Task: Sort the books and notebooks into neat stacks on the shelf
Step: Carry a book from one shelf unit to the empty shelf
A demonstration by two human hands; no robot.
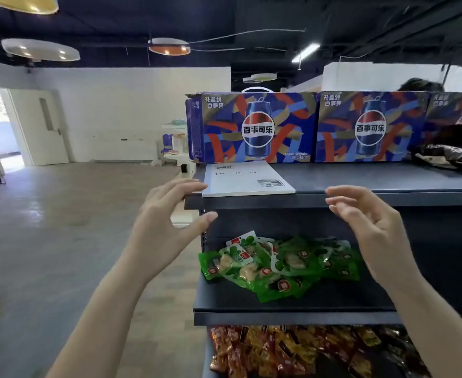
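Observation:
A thin white book (244,179) lies flat at the left end of the dark top shelf (388,197), its near edge level with the shelf's front lip. My left hand (167,216) is open beside the book's near left corner, fingertips at that corner and thumb below the shelf edge. My right hand (369,219) hovers open in front of the shelf lip, to the right of the book and apart from it, holding nothing.
Two blue cola cartons (254,126) (371,126) stand behind the book. A dark bag (448,156) lies at the shelf's right. Green snack packets (276,266) fill the middle shelf, red and yellow packets (292,350) the lower one. Grey floor (60,227) stretches left.

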